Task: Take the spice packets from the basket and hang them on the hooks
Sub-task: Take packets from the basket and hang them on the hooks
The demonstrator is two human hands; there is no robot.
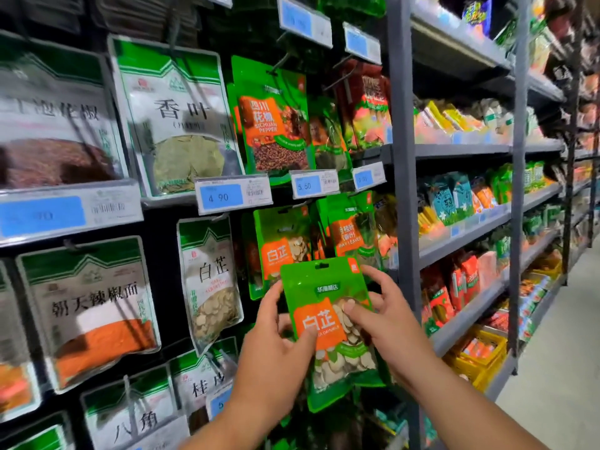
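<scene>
Rack [401, 125]: packet [324, 287], left grip [276, 349], right grip [386, 319]

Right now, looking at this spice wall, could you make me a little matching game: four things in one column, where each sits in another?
1 green packet
2 Sichuan pepper packet
3 yellow crate
4 4.90 price tag

a low on the right-hand shelving
b held between left hand and right hand
c hanging in the upper row
d just below the clear bay-leaf packet

Pairs: 1-b, 2-c, 3-a, 4-d
</scene>
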